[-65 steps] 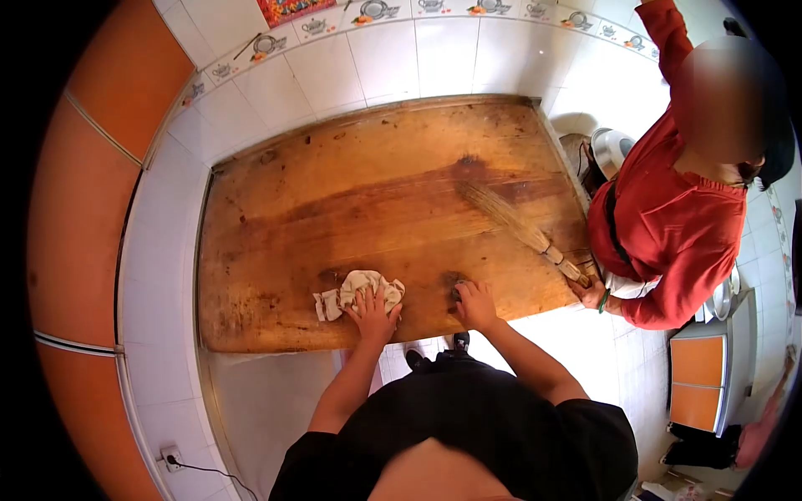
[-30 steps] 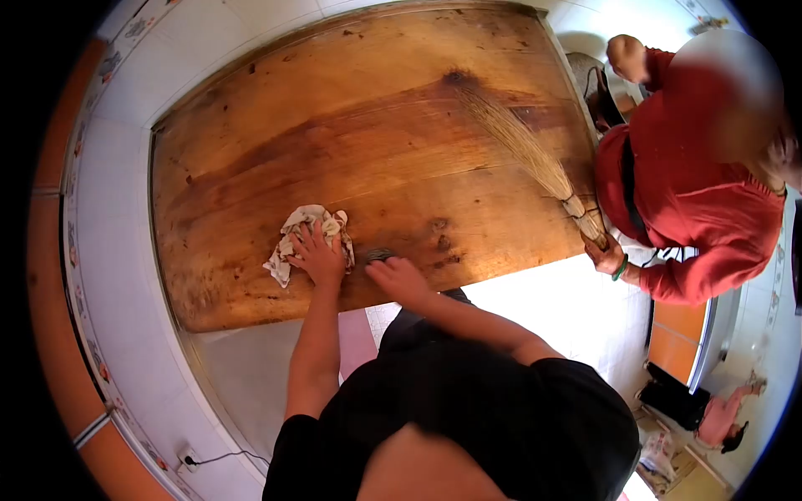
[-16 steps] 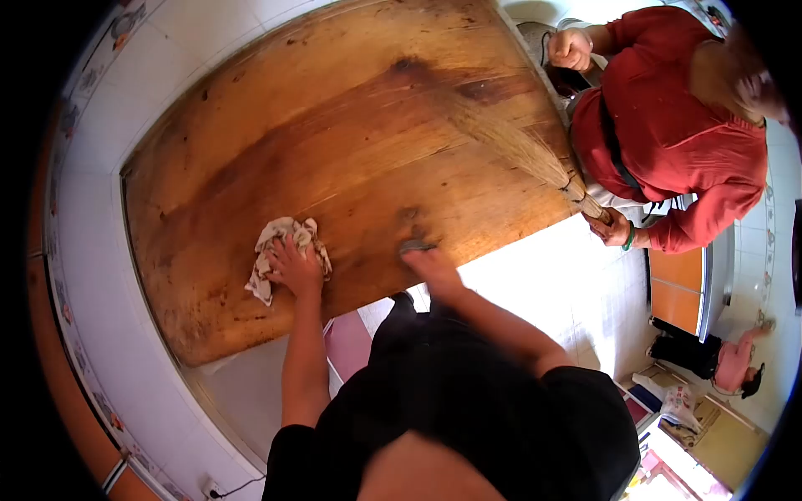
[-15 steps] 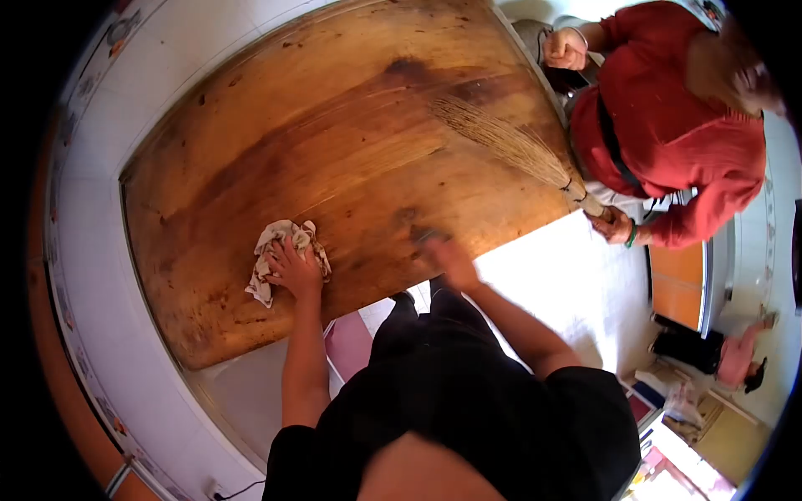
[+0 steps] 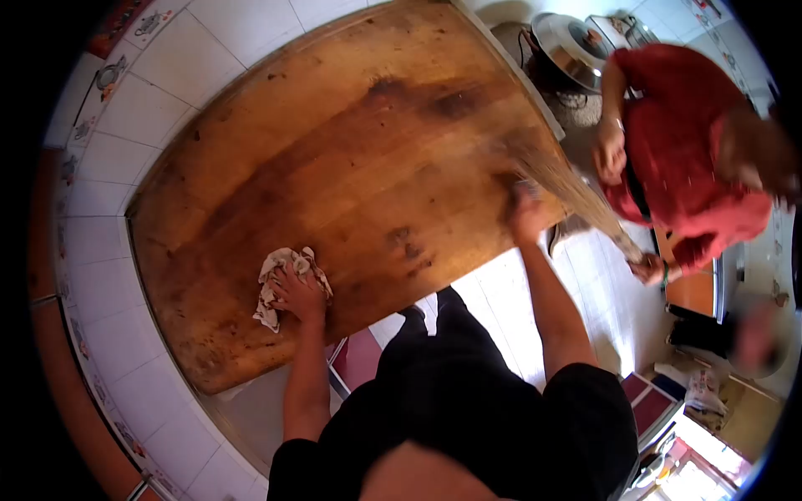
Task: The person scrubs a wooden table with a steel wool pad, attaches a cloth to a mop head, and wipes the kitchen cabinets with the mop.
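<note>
My left hand (image 5: 299, 292) presses down on a crumpled, stained white cloth (image 5: 271, 294) near the left front of the wooden board (image 5: 334, 192), fingers curved over it. My right hand (image 5: 528, 215) is at the board's right edge, smeared by motion. Something small and dark shows at its fingertips, too blurred to name. Just beyond that hand is a straw broom (image 5: 576, 188), its bristle end over the board and blurred. A co-worker's hand (image 5: 647, 269) grips the broom's handle end.
A co-worker in a red top (image 5: 693, 150) stands right of the board. Behind is a lidded wok (image 5: 572, 52). White tiled wall (image 5: 109, 288) borders the left side. Another blurred person (image 5: 743, 338) is at far right, above a white bag (image 5: 706, 391).
My right hand has swept away from my body and rightward, towards the broom. My left hand stays on the cloth. The broom has shifted right, and the co-worker's other hand has lowered.
</note>
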The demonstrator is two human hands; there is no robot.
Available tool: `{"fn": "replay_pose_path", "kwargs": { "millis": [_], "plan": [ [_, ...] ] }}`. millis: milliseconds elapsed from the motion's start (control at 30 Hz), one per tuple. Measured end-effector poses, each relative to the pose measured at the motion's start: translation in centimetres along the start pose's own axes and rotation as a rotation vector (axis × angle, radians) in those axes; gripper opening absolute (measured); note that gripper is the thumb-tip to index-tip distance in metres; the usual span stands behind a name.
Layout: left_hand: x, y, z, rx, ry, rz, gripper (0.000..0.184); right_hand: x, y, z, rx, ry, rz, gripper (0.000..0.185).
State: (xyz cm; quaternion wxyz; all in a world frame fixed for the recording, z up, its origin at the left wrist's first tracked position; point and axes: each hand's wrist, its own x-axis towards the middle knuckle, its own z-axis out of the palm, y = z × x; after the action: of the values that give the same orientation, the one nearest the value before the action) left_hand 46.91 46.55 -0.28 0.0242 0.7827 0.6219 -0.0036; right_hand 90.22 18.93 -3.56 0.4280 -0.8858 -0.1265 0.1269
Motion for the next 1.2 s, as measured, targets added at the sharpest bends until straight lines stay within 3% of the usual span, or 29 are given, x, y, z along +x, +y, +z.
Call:
{"fn": "replay_pose_path", "kwargs": {
  "millis": [67,100,133,167,233,333,433,467,533,600,633,667,767,800,867,900,933,967,1033,1067,1100,1133,1167,1200],
  "plan": [
    [0.0,0.6,-0.4,-0.006,-0.014,-0.018,0.053,3.0,-4.0,1.1,-0.604,0.377,-0.300,0.020],
    [0.1,0.4,-0.6,0.002,-0.028,-0.024,0.054,1.0,-9.8,4.1,-0.488,0.115,0.006,0.021],
    [0.0,0.1,-0.3,-0.014,0.009,0.005,0.054,-1.2,-8.3,10.6,-0.671,0.129,-0.471,0.023],
    [-0.1,-0.1,0.0,-0.031,-0.004,0.003,0.054,-6.3,-13.8,12.8,-0.582,-0.259,-0.556,0.022],
    [0.2,-0.4,-0.2,-0.062,-0.023,0.006,0.055,-16.1,-13.1,19.4,-0.380,-0.325,-1.041,0.020],
    [0.0,-0.1,-0.8,-0.061,-0.063,-0.006,0.055,-9.4,-13.3,12.6,-0.309,-0.614,-0.756,0.022],
    [0.0,0.5,-1.1,-0.038,-0.039,-0.008,0.055,5.6,-10.7,4.9,-0.717,-0.228,-0.438,0.035],
    [0.3,0.4,-0.9,-0.040,-0.004,0.008,0.055,11.1,-6.8,4.4,-0.712,0.275,-0.583,0.039],
    [-0.3,0.3,0.1,-0.045,0.062,0.017,0.054,17.7,-7.8,7.4,-0.694,0.577,-0.384,0.037],
    [0.0,0.3,0.0,-0.058,0.077,0.031,0.054,14.5,-16.8,13.8,-0.534,0.018,-0.365,0.033],
    [-0.2,0.3,-0.2,-0.065,0.082,0.042,0.054,10.8,-18.9,18.7,-0.665,-0.114,-0.541,0.030],
    [-0.7,0.7,-0.8,-0.063,0.024,0.022,0.054,4.6,-20.0,23.0,-0.692,-0.205,-0.784,0.028],
    [0.7,0.8,-1.7,-0.070,-0.026,0.019,0.054,-4.9,-20.3,24.0,0.038,-0.232,-1.290,0.021],
    [0.4,0.2,-1.1,-0.075,0.006,0.034,0.054,-2.2,-20.2,21.9,-0.139,-0.371,-1.197,0.020],
    [-0.1,0.2,-0.8,-0.093,0.042,0.041,0.054,8.0,-19.7,15.7,-0.510,-0.350,-0.822,0.018],
    [0.0,0.5,-0.9,-0.090,0.039,0.037,0.054,13.5,-19.4,12.4,-0.428,-0.157,-0.680,0.017],
    [0.0,0.6,-1.1,-0.086,0.040,0.033,0.054,19.0,-18.6,10.5,-0.296,0.041,-0.692,0.017],
    [0.2,0.6,-1.1,-0.082,0.042,0.026,0.055,24.2,-16.5,11.9,-0.414,0.362,-0.525,0.016],
    [0.2,0.6,-0.7,-0.077,0.072,0.035,0.055,26.5,-20.7,17.8,-0.535,0.235,-0.479,0.021],
    [0.2,0.4,-0.8,-0.066,0.079,0.047,0.055,23.6,-24.2,23.6,-0.738,-0.004,-0.447,0.020],
    [0.8,0.5,-1.1,-0.072,0.085,0.054,0.055,19.8,-25.5,29.5,-0.774,0.091,-0.810,0.024],
    [0.8,0.8,-1.5,-0.082,0.081,0.052,0.055,14.5,-28.4,33.1,-0.769,-0.015,-0.896,0.027],
    [0.2,0.8,-1.9,-0.093,0.067,0.053,0.055,9.1,-27.8,36.2,-0.691,-0.189,-1.133,0.031],
    [0.1,0.6,-1.3,-0.072,0.048,0.018,0.056,4.0,-30.3,34.2,-0.238,-0.321,-1.189,0.032]
  ]
}}
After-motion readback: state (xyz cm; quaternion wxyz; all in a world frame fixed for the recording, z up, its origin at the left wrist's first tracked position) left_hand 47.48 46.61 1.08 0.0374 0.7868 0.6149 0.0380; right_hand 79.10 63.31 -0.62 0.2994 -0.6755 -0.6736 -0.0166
